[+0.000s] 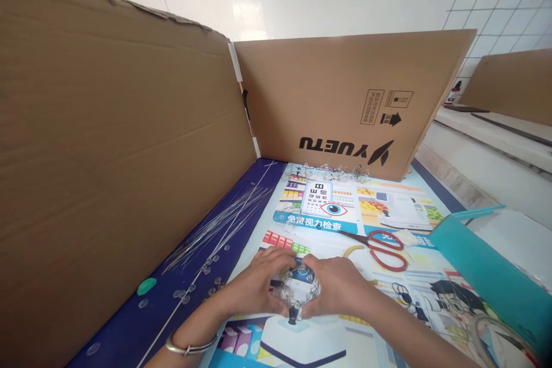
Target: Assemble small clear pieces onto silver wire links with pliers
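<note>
Between my two hands is a small ring of clear beads, with parts of it covered by my fingers. My left hand, with a silver bangle on its wrist, curls round the ring's left side. Round the right side my right hand grips it with thumb and fingers. The printed sheet shows through the middle of the ring. Just beyond my right hand lie scissors with red handles, their blades pointing left.
Thin wires and loose clear beads lie on the blue surface at left, near a green disc. Cardboard panels stand at the left and back. Beaded pieces line the back panel's foot. A teal-edged box is at right.
</note>
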